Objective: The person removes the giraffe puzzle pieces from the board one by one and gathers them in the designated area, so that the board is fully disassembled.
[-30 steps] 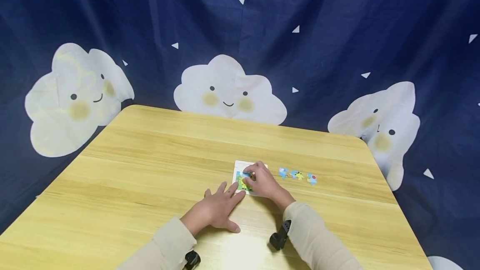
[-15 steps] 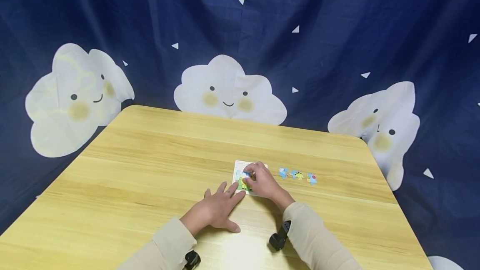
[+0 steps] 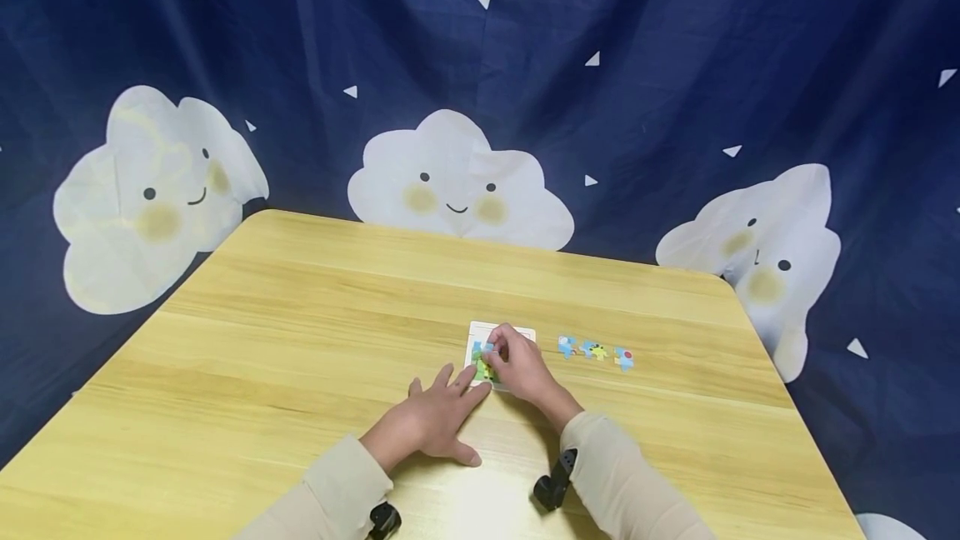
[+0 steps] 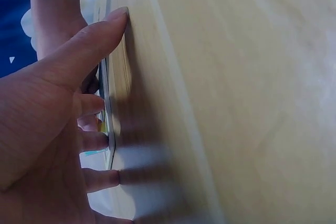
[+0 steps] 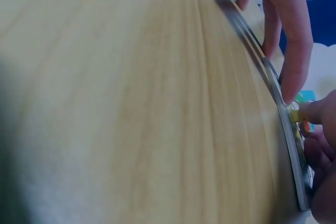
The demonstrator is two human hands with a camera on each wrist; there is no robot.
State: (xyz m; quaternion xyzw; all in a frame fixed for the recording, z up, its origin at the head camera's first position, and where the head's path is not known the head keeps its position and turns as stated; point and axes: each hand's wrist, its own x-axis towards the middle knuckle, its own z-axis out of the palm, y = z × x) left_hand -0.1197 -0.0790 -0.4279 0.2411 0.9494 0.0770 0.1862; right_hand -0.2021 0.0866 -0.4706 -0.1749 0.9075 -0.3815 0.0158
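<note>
A small jigsaw puzzle board with a white rim lies on the wooden table, with green, blue and yellow pieces set in its left part. My left hand lies spread, its straight fingertips on the board's near left edge. Over the board, my right hand has thumb and fingers bent together, pinching a puzzle piece that they mostly cover. In the right wrist view, the right thumb is against a yellow bit inside the rim. The board's right part is hidden beneath this hand.
Right of the board lie three loose puzzle pieces: a blue one, a blue-and-yellow one and a blue one with a red spot. Behind the wooden table hangs a dark blue cloud-print curtain.
My right hand has shifted slightly left and toward me, its wrist turning a little, and its fingertips are closer together. My left hand and the loose pieces have stayed put.
</note>
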